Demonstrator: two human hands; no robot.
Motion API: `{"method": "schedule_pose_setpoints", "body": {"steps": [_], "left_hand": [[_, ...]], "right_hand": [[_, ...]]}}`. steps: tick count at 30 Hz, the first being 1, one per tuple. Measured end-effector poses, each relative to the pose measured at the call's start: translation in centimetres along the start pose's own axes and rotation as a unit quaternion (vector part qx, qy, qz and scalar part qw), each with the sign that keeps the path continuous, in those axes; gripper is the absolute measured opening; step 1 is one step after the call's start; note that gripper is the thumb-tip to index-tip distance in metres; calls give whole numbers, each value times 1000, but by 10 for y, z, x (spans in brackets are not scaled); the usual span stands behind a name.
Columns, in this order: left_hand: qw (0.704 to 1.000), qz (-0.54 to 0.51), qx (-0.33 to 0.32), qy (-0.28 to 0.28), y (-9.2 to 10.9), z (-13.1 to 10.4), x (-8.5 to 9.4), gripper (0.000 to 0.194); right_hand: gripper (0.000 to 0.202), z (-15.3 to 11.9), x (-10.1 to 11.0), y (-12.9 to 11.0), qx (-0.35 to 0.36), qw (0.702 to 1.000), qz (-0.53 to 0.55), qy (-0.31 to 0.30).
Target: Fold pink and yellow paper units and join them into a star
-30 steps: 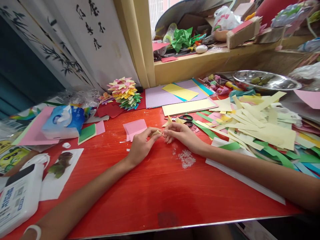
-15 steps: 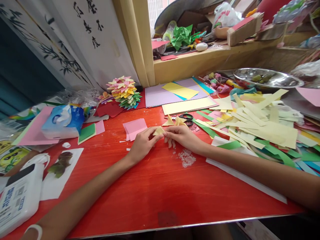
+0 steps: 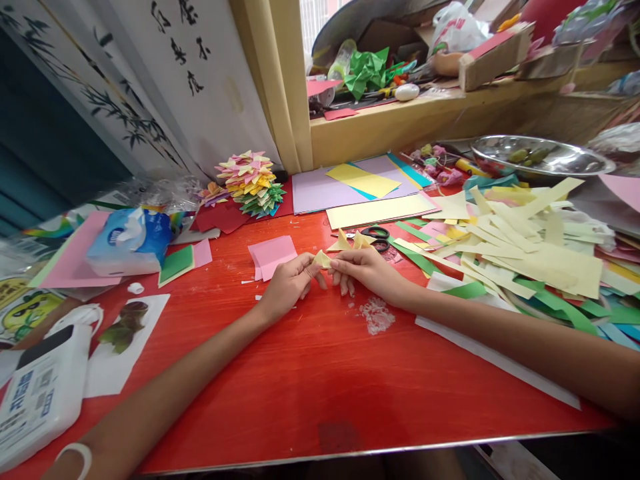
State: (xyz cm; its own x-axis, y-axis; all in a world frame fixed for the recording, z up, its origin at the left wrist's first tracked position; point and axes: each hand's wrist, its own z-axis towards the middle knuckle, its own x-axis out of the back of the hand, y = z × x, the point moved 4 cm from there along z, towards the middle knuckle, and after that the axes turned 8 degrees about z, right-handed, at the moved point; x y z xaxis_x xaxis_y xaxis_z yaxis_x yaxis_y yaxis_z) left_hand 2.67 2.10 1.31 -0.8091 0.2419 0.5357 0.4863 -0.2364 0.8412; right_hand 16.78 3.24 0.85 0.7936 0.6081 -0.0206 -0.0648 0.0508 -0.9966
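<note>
At nine o'clock from your folded yellow paper [image 3: 323, 259] lie a tissue pack [image 3: 125, 247] and, nearer, pink sheets [image 3: 273, 257]. Your left hand [image 3: 287, 283] and right hand [image 3: 373, 274] together pinch that paper over the table [image 3: 280, 387]. Scissors [image 3: 376, 238] lie at two o'clock; paper strips [image 3: 520, 250] crowd three.
</note>
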Motion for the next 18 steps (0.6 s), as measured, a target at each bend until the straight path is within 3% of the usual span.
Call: {"method": "schedule_pose_setpoints", "body": {"steps": [11,18], "left_hand": [[1000,-4,13,18,-2,2,2,29],[996,-53,10,65,-5,2,4,25]], "right_hand": [[26,-2,0,1,1,998,-57,24],[31,1,2,3,-5,1000,5,27]]}}
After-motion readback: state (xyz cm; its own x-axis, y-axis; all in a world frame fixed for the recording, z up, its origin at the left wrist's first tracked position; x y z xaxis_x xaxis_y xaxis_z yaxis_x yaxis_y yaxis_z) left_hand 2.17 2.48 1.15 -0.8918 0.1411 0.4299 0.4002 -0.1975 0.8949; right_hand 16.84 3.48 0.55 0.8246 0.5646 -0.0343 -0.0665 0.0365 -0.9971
